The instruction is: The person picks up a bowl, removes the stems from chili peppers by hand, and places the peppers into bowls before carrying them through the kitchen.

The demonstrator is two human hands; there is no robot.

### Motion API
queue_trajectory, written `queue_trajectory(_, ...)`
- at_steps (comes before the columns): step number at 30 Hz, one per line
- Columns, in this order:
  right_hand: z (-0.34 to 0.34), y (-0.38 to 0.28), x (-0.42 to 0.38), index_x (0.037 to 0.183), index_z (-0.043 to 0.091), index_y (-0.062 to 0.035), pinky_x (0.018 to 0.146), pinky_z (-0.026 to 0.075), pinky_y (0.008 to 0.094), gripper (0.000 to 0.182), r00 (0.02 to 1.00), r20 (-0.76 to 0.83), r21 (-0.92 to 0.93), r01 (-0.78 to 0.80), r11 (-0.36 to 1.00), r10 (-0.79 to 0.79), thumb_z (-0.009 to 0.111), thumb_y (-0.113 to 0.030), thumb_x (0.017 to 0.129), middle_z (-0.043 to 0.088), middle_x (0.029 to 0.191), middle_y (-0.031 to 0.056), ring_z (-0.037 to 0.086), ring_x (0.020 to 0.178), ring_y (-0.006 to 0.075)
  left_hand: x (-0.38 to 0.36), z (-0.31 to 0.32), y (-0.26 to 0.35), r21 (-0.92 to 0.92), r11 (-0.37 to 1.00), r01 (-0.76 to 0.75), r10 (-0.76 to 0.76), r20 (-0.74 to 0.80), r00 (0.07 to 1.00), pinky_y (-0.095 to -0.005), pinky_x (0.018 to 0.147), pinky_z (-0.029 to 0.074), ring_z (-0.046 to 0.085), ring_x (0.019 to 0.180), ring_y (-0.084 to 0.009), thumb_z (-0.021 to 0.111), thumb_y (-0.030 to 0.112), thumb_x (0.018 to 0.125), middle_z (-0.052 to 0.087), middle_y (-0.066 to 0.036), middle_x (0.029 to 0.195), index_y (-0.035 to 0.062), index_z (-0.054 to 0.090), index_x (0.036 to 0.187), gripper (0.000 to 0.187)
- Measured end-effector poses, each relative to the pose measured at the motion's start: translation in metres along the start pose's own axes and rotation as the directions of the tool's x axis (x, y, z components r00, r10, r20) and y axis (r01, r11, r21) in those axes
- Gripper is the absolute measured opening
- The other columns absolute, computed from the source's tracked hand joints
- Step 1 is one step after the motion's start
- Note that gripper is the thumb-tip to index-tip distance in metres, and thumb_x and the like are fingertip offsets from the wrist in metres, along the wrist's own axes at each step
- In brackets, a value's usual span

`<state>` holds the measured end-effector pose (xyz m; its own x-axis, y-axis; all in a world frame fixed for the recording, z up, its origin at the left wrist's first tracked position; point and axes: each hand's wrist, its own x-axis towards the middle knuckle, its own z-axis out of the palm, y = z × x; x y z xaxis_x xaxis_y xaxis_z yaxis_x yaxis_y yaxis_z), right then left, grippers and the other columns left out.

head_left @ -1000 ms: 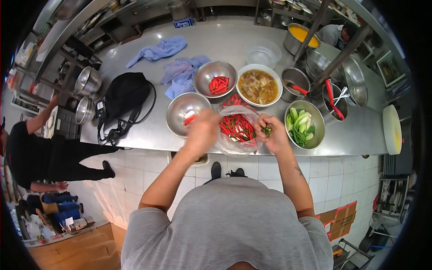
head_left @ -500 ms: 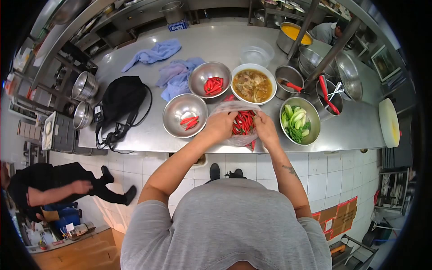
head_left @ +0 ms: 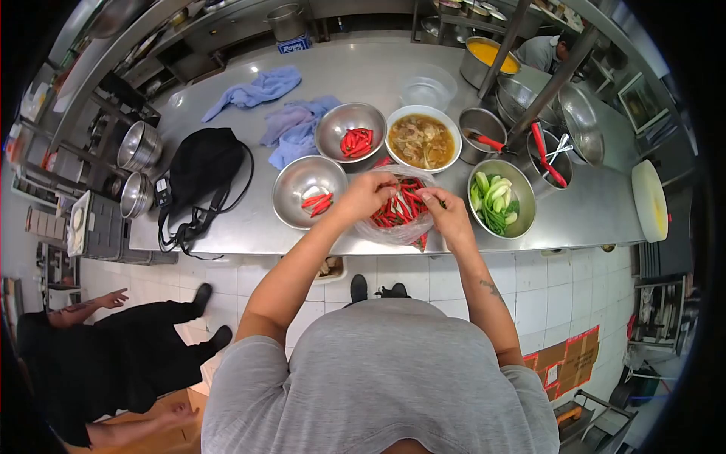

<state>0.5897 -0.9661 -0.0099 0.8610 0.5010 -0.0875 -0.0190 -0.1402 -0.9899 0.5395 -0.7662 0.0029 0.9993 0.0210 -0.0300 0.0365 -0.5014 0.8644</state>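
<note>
Red chillies in an open clear plastic bag, both hands at its mouth.

Long, thin red chillies (head_left: 401, 215) lie inside the crumpled clear plastic bag (head_left: 384, 234), midway along the near edge of the stainless-steel bench (head_left: 249, 233). Left hand (head_left: 369, 195): fingers curled, tips drawn narrowly together over the bag's left rim; whether they grip film or a chilli cannot be told. Right hand (head_left: 451, 217): thumb and forefinger close together at the right rim; contents of the pinch not discernible. Hands on opposite sides appear to keep the mouth spread for access. One round steel bowl (head_left: 288, 187), holding a few red chillies (head_left: 318, 204), sits left of the bag towards the near edge, presumably for easy left-hand reach.
</note>
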Motion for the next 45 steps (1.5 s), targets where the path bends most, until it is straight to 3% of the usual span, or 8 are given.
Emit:
queue_trajectory(3, 0.01, -0.004, -0.003, 0.1, 0.063, 0.0, 0.073, 0.043, 0.0232, 0.022, 0.981, -0.002, -0.037, 0.193, 0.981, -0.193, 0.059, -0.017, 0.086, 0.062, 0.081, 0.0029, 0.053, 0.075, 0.0089, -0.004, -0.005, 0.011, -0.157, 0.987, 0.043, -0.032, 0.071, 0.997, -0.026, 0.058, 0.045, 0.054, 0.06, -0.0092, 0.059, 0.012, 0.084, 0.06, -0.005, 0.068, -0.0007, 0.063, 0.092, 0.016)
queue_trajectory(10, 0.027, -0.028, -0.006, 0.095, 0.063, -0.0012, 0.061, 0.039, 0.0218, 0.016, 0.982, -0.029, -0.135, 0.18, 0.974, -0.185, 0.062, -0.012, 0.083, 0.049, 0.066, -0.0023, 0.045, 0.065, 0.0068, -0.021, -0.008, 0.026, -0.111, 0.988, 0.107, -0.099, 0.075, 0.992, -0.0253, 0.058, 0.045, 0.055, 0.062, -0.0091, 0.055, 0.012, 0.087, 0.059, -0.003, 0.066, -0.0004, 0.059, 0.087, 0.013)
queue_trajectory(15, 0.04, -0.043, 0.003, 0.092, 0.061, -0.0004, 0.052, 0.034, 0.0196, 0.014, 0.989, -0.008, 0.034, 0.147, 0.989, -0.146, 0.058, -0.013, 0.087, 0.045, 0.063, -0.0043, 0.04, 0.056, 0.0045, -0.024, -0.014, 0.031, 0.161, 0.955, -0.248, 0.261, -0.068, 0.963, -0.0362, 0.062, 0.046, 0.058, 0.069, -0.0275, 0.055, 0.009, 0.085, 0.058, -0.013, 0.073, -0.0006, 0.054, 0.087, 0.009)
queue_trajectory(18, 0.036, -0.048, 0.015, 0.086, 0.055, -0.0023, 0.044, 0.027, 0.0188, 0.012, 0.959, 0.275, 0.482, -0.206, 0.852, 0.077, 0.053, -0.013, 0.09, 0.039, 0.06, -0.0061, 0.032, 0.048, 0.0032, -0.027, -0.019, 0.04, 0.404, 0.834, -0.376, 0.461, -0.135, 0.877, -0.0431, 0.067, 0.044, 0.054, 0.08, -0.0373, 0.056, 0.006, 0.082, 0.054, -0.017, 0.083, 0.0003, 0.051, 0.092, 0.013)
queue_trajectory(28, -0.003, -0.02, 0.023, 0.073, 0.042, -0.0102, 0.036, 0.024, 0.0186, 0.024, 0.883, 0.447, 0.781, -0.463, 0.419, 0.143, 0.05, -0.023, 0.092, 0.038, 0.061, -0.0012, 0.032, 0.043, 0.0057, -0.053, -0.059, 0.006, 0.726, 0.666, -0.17, 0.47, -0.233, 0.851, -0.0407, 0.07, 0.047, 0.055, 0.085, -0.032, 0.055, 0.0, 0.067, 0.055, -0.016, 0.084, -0.0006, 0.058, 0.082, 0.015)
queue_trajectory(35, 0.0, -0.026, 0.013, 0.099, 0.053, 0.0023, 0.038, 0.025, 0.0167, 0.02, 0.909, 0.395, 0.686, -0.389, 0.615, 0.134, 0.05, -0.016, 0.091, 0.042, 0.068, -0.0009, 0.036, 0.049, 0.0052, -0.026, 0.02, -0.001, 0.69, 0.574, -0.441, 0.404, 0.23, 0.885, -0.038, 0.074, 0.046, 0.055, 0.089, -0.0298, 0.059, 0.002, 0.07, 0.053, -0.014, 0.09, 0.0044, 0.063, 0.091, 0.022)
queue_trajectory(41, -0.017, 0.002, 0.01, 0.1, 0.056, 0.0017, 0.039, 0.025, 0.0175, 0.019, 0.944, 0.309, 0.672, -0.305, 0.675, 0.119, 0.052, -0.015, 0.091, 0.041, 0.063, -0.003, 0.037, 0.051, 0.0036, -0.008, -0.007, -0.001, 0.185, 0.959, -0.215, 0.225, -0.035, 0.974, -0.0317, 0.071, 0.045, 0.054, 0.083, -0.0201, 0.064, 0.006, 0.077, 0.053, -0.008, 0.087, 0.0038, 0.068, 0.087, 0.011)
queue_trajectory(45, -0.003, -0.013, 0.004, 0.094, 0.063, 0.0, 0.043, 0.026, 0.0181, 0.018, 0.958, 0.188, 0.406, -0.276, 0.871, 0.215, 0.062, -0.017, 0.087, 0.046, 0.063, -0.0036, 0.036, 0.052, 0.0026, -0.006, -0.01, 0.01, -0.342, 0.936, 0.082, -0.116, -0.081, 0.99, -0.0234, 0.062, 0.045, 0.054, 0.069, -0.0091, 0.061, 0.012, 0.086, 0.058, -0.002, 0.076, 0.0026, 0.066, 0.093, 0.013)
